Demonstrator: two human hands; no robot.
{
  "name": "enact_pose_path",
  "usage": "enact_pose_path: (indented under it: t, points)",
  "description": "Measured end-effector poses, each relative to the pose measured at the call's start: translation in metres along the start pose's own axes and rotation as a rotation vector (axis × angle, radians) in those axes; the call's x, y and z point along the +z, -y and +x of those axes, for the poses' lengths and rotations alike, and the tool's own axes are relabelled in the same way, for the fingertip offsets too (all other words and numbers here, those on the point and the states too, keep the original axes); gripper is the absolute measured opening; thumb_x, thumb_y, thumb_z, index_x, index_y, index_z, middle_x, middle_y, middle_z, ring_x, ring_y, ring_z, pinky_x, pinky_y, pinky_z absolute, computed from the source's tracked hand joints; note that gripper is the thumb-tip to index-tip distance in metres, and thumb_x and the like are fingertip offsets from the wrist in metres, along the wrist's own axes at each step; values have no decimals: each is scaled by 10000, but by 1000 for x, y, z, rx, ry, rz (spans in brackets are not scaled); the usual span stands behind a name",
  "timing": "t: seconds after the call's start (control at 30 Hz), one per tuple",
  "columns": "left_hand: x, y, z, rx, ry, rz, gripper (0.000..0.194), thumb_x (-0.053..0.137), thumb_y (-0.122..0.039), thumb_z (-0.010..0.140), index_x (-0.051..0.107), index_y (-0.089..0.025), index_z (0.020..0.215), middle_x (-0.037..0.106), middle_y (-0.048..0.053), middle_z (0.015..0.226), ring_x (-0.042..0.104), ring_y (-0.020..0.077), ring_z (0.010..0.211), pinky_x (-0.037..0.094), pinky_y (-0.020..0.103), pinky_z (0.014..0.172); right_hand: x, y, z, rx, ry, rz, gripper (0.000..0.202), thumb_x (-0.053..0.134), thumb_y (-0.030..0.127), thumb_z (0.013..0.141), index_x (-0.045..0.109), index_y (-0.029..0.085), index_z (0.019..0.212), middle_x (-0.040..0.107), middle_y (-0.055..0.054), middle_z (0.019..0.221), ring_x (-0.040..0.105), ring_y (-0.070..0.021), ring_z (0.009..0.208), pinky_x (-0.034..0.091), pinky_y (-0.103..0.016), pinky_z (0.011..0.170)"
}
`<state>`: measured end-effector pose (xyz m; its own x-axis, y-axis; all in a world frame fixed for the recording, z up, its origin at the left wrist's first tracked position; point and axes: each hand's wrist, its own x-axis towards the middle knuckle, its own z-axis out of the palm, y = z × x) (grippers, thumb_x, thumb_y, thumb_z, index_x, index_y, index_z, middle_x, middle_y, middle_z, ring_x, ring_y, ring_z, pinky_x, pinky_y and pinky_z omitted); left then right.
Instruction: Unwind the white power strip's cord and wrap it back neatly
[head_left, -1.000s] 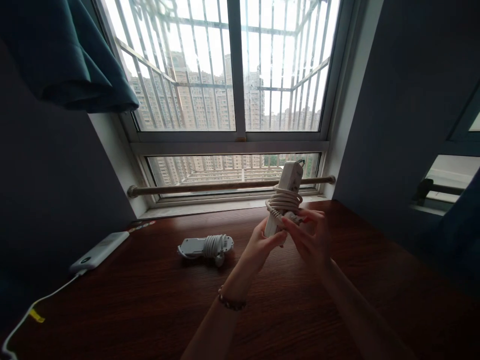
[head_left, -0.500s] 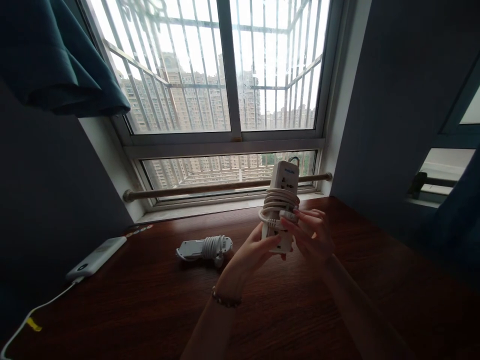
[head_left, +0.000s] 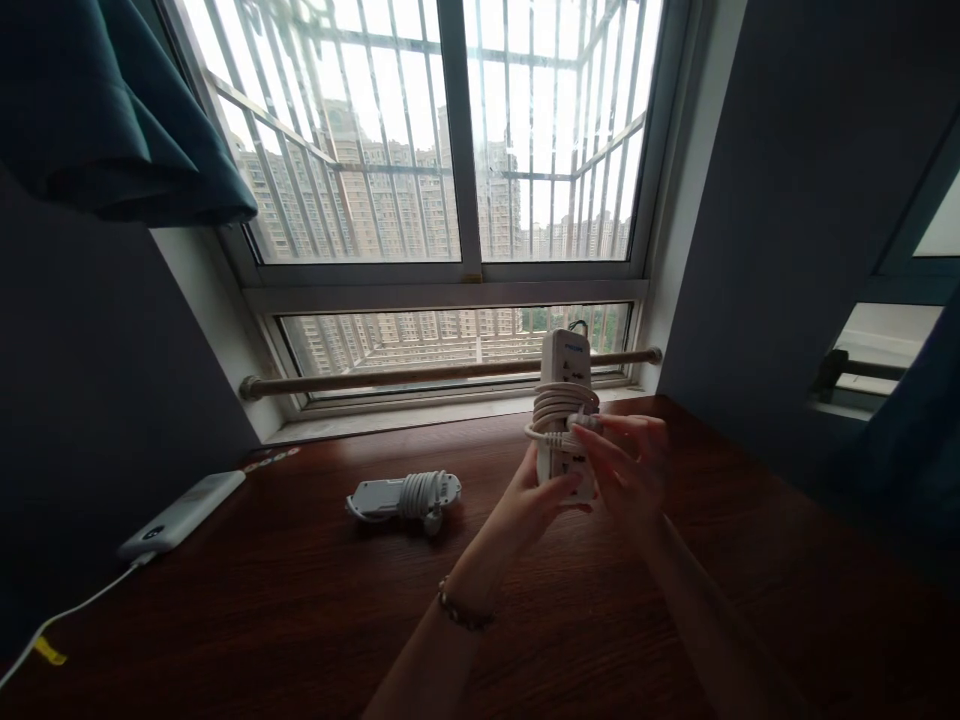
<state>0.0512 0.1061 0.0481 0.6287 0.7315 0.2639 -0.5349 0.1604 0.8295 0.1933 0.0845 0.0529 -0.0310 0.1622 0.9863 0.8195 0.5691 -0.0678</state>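
Both hands are raised above the worktop (head_left: 300, 620), holding a white power strip (head_left: 565, 372) upright in front of the lower window pane. My left hand (head_left: 534, 500) grips the lower end of the strip from the left, fingers curled round its body and thumb lying across the front face. My right hand (head_left: 630, 470) is at the strip's right side, thumb and forefinger pinching the plug end of the cord (head_left: 559, 412) against the housing. That cord is wound in several tight turns round the middle of the strip, leaving the top socket face uncovered. A beaded bracelet (head_left: 463, 612) sits on my left wrist.

On the dark wooden worktop, to the left of my hands and well apart from them, a second power strip (head_left: 401, 495) lies flat with its own cord coiled round it. Further left, near the wall, a white power bank (head_left: 184, 512) lies at the worktop's edge with a white cable (head_left: 67, 612) running from it toward the near corner. A wooden rail (head_left: 420, 372) crosses the lower window behind the held strip. A teal curtain (head_left: 112, 110) hangs bunched at upper left.
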Motion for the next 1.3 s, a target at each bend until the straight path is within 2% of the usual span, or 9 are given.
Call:
enact_pose_path:
  t: [0.33,0.47,0.53,0.63,0.83,1.0,1.13,1.2,1.3]
  points:
    - [-5,21,12,-122,-24,-225,468,660,-402,742,562,-84,1070,614,144,968,603,236,885,490,345,746,8,-4,-9,328,236,234,493,532,237,834,429,287,1313,243,-24,1416,287,-241,1245,283,-427,1022]
    - [-6,25,14,-140,-83,-219,486,657,-423,737,568,-64,1053,620,159,964,607,208,826,497,316,707,9,-7,-25,1070,247,601,869,660,441,706,210,177,1402,292,-120,1391,339,-275,1232,317,-438,1012]
    - [-6,32,15,-137,-110,-207,469,677,-405,722,562,-81,1041,626,140,948,608,195,801,504,311,687,7,-9,-36,1370,382,796,794,605,552,719,343,104,1320,439,-179,1271,484,-305,1098,427,-465,885]
    - [-6,50,17,-146,-153,-148,470,661,-437,726,544,-95,1026,632,117,912,611,190,788,512,306,669,-1,-12,-52,1577,472,1037,581,584,556,750,532,98,1104,596,-153,1039,608,-259,839,512,-397,668]
    - [-6,98,19,-352,-46,161,564,516,-601,761,492,-110,1036,633,101,772,627,183,639,513,327,618,-26,-27,-85,1611,238,1023,385,762,401,623,611,78,771,639,-96,755,605,-185,655,475,-242,538]
    - [2,122,-4,-581,74,390,582,425,-620,799,355,-142,1124,613,66,681,618,181,565,485,311,570,-58,-54,-107,1549,168,786,390,768,367,603,641,64,813,642,-101,749,596,-176,615,471,-239,527]
    - [10,96,-55,-492,269,725,485,460,-595,794,505,-139,954,626,100,873,599,176,737,460,291,647,-96,-105,-122,1552,127,604,312,730,303,643,635,79,839,651,-102,781,604,-174,636,486,-245,549]
    - [12,74,-84,-616,345,731,457,463,-571,804,519,-180,1035,640,75,908,601,185,762,455,301,660,-119,-136,-128,1540,126,492,274,718,268,645,631,79,823,650,-94,756,600,-169,621,485,-241,545]
    - [12,46,-122,-717,273,714,365,627,-489,720,578,-251,992,645,12,923,595,200,874,446,323,783,-149,-176,-136,1505,159,324,234,705,240,642,633,63,778,641,-92,703,582,-156,574,457,-221,504]
